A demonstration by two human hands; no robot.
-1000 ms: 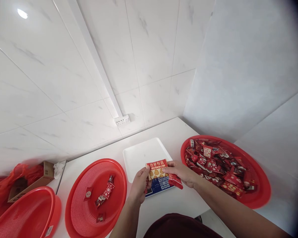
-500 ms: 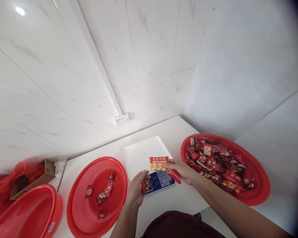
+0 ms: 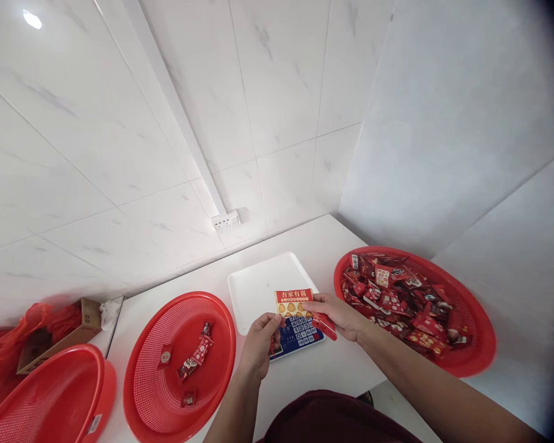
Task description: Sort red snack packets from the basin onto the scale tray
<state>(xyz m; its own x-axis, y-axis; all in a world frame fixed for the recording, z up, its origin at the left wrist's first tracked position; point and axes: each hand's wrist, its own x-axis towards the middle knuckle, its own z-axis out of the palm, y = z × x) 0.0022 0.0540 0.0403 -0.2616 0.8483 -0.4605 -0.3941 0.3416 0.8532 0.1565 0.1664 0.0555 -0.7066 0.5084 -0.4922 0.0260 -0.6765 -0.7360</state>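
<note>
My right hand (image 3: 339, 315) is closed on a red and cream packet (image 3: 293, 303) with printed writing, and a smaller red packet (image 3: 324, 325) sticks out below its fingers. At the packet's lower left corner, my left hand (image 3: 261, 341) pinches, with a bit of a red wrapper showing under its fingers. Both hands are above the blue keypad (image 3: 300, 335) of a white scale (image 3: 263, 283). To the left, a red basket (image 3: 132, 394) holds several small wrapped pieces (image 3: 202, 351). On the right, another red basket (image 3: 482, 344) is heaped with red packets (image 3: 390, 301).
A further red basket (image 3: 104, 394) stands at the lower left, before a cardboard box (image 3: 85, 320) and red plastic bags (image 3: 37, 320). A wall socket (image 3: 226, 220) is behind the white table (image 3: 341, 246). Tiled walls rise behind and at the right.
My left hand has moved slightly right and up, and its fingers now meet the packet's lower left corner. My right hand keeps its hold; the view has shifted slightly.
</note>
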